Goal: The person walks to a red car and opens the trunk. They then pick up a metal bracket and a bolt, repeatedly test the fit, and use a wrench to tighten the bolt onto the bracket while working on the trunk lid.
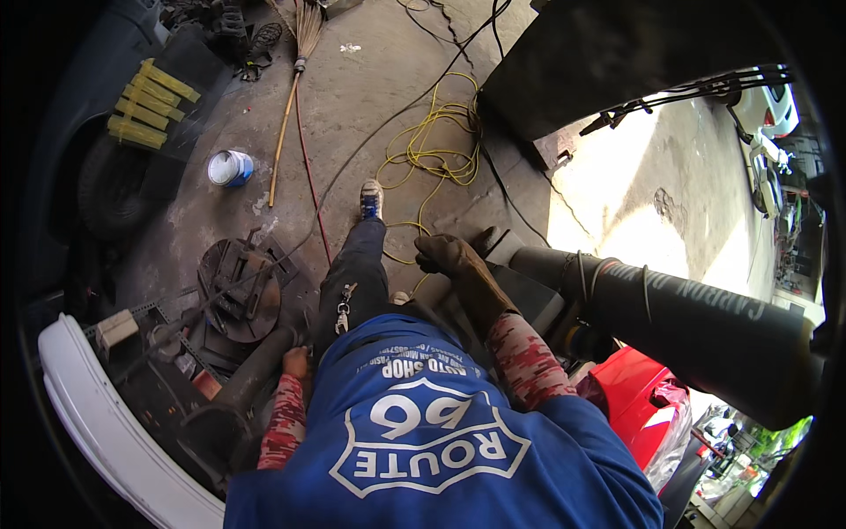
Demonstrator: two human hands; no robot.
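Observation:
My right hand (448,256) wears a long brown work glove and is out in front of me, its fingers curled inward. Whatever it holds, if anything, is hidden by the glove. Just right of it are a small dark piece (486,240) and a grey box-shaped surface (520,295). Low at my left side, my bare left hand (297,362) has its fingers closed beside dark metal parts; what is in them is hard to make out. Ahead of that hand sits a round metal stand with clamp-like parts (242,286).
A large dark gas cylinder (687,313) stretches along my right. Yellow cable (441,145) lies coiled ahead, with a dark hose and a red hose (310,176) across the floor. A paint can (230,167) and a broom (286,132) are front left; a white curved panel (115,432) borders the left.

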